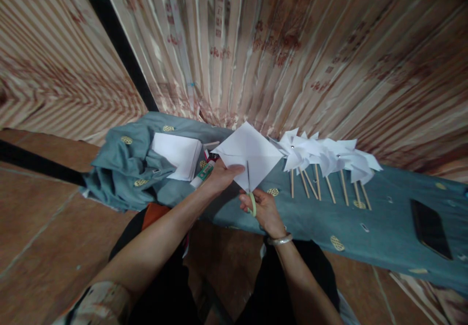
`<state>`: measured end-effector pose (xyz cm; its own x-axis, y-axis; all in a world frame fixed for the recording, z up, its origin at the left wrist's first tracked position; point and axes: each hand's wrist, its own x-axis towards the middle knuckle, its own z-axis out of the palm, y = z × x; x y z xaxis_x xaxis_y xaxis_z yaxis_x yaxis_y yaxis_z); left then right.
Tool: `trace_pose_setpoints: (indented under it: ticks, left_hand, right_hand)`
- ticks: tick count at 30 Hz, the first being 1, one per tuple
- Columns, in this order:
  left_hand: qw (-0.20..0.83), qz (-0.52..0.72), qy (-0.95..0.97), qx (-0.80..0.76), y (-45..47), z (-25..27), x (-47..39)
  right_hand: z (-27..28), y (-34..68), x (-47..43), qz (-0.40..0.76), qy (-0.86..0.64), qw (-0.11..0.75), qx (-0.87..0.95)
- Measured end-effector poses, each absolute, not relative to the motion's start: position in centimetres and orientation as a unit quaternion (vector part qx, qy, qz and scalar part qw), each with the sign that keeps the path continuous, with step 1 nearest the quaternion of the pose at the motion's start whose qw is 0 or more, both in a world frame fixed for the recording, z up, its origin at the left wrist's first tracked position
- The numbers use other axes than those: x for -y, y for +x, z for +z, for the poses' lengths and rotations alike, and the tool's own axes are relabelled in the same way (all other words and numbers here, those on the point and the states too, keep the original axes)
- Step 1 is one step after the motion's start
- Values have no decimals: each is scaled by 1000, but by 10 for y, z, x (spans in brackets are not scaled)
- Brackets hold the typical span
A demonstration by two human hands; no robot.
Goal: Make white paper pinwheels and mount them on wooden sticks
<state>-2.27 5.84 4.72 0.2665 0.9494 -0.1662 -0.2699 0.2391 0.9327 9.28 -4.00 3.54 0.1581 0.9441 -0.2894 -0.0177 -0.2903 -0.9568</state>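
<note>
A white square sheet of paper (258,152) is held up cornerwise, like a diamond, with crease lines across it. My left hand (224,172) grips its lower left edge, thumb on top and fingers behind. In my right hand (263,208) is a pair of scissors (252,205) with pale green handles. Their dark blade lies along the paper from the bottom corner toward the middle. To the right, several white paper pinwheels (321,154) on wooden sticks lie overlapping in a row.
A stack of white paper (179,154) lies at left, beside a glue stick (202,174) and small red and black items. A dark phone (431,227) rests at right on the blue-grey cloth (395,193). Behind hangs a patterned curtain (234,47); a dark pole (117,37) crosses at left.
</note>
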Motion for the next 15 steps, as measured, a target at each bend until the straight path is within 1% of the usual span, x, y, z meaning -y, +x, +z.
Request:
trace_pose_setpoints:
  ticks: [6, 15]
  left_hand:
    - [670, 433, 442, -411, -24, 43, -58]
    - [671, 437, 438, -409, -24, 43, -57]
  right_hand:
    - [32, 94, 40, 510, -610, 457, 399]
    - [32, 93, 41, 510, -612, 459, 393]
